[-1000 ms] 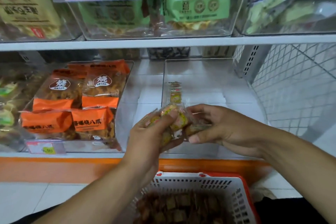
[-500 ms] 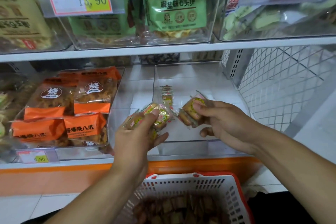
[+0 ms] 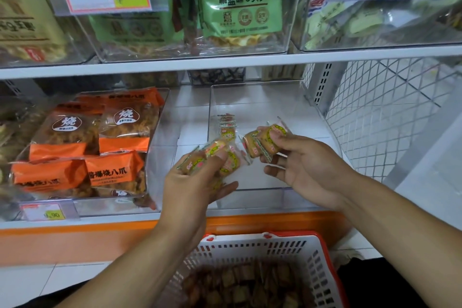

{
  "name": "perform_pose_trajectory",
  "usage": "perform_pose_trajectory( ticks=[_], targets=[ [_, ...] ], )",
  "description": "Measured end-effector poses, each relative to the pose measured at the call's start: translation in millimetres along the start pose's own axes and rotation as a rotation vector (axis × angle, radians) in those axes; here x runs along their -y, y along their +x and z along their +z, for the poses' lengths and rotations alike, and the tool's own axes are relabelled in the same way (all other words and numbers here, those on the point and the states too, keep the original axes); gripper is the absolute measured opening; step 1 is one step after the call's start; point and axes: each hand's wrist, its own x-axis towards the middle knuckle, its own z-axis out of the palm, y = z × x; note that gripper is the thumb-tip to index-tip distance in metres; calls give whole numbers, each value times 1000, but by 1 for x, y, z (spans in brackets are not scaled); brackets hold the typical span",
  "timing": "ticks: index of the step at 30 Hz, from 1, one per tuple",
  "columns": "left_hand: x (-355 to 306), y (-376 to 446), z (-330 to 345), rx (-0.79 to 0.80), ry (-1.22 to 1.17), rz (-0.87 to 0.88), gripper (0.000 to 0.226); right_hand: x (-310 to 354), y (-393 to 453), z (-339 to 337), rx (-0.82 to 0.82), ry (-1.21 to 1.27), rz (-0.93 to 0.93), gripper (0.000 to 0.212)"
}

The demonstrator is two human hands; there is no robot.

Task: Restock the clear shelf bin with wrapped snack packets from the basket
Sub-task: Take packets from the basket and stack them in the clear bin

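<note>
The wrapped snack packets are split between both hands above the front of the clear shelf bin (image 3: pixel 260 197): the left hand (image 3: pixel 197 182) curls its fingers round a bunch (image 3: pixel 212 160), the right hand (image 3: pixel 305 167) pinches a pair (image 3: pixel 265 142). One packet (image 3: pixel 227 127) stands against the bin's left wall. Below, the white basket (image 3: pixel 255 252) with red rim holds more packets; a bin of orange snack bags (image 3: pixel 90 142) sits to the left.

So the clear bin (image 3: pixel 262 197) sits on the lower shelf, right of the bin of bagged snacks (image 3: pixel 82 147). One packet (image 3: pixel 227 127) stands inside it against the left wall. The basket (image 3: pixel 252 252) is below, in front of the shelf.
</note>
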Motion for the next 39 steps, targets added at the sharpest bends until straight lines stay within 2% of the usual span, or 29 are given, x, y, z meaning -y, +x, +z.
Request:
perform_pose_trajectory(
  ticks=[3,6,8,10,13,16,19,21,23,25,29,34,39],
  targets=[
    [2,-2,2,66,-14,5,27,-2,1,0,15,-104,15,48],
    [2,-1,3,97,-23,23,32,-2,1,-1,-35,-193,30,31],
    [2,0,2,70,-17,35,32,0,2,-3,-78,-140,35,22],
    [2,2,1,25,-9,42,29,5,0,-4,-64,-36,24,25],
    [3,3,1,-13,5,45,27,9,-2,-5,58,65,4,43],
    [3,2,2,-7,3,53,28,2,-5,-1,135,37,13,47],
    [4,1,5,10,-14,80,32,-12,-5,6,32,-103,-24,41],
    [5,1,6,10,-18,106,35,-21,-5,12,-65,-121,-20,27],
    [7,2,5,2,-29,134,36,-30,-8,17,-131,-146,18,27],
    [10,2,6,11,-24,165,36,-37,-12,21,-113,-197,72,35],
    [14,3,8,-33,29,212,31,-42,-18,30,-29,-98,140,45],
    [15,-1,11,-22,71,146,32,-38,-19,31,29,40,153,44],
    [6,1,8,4,94,86,19,-30,-17,23,-26,32,88,39]
  ],
)
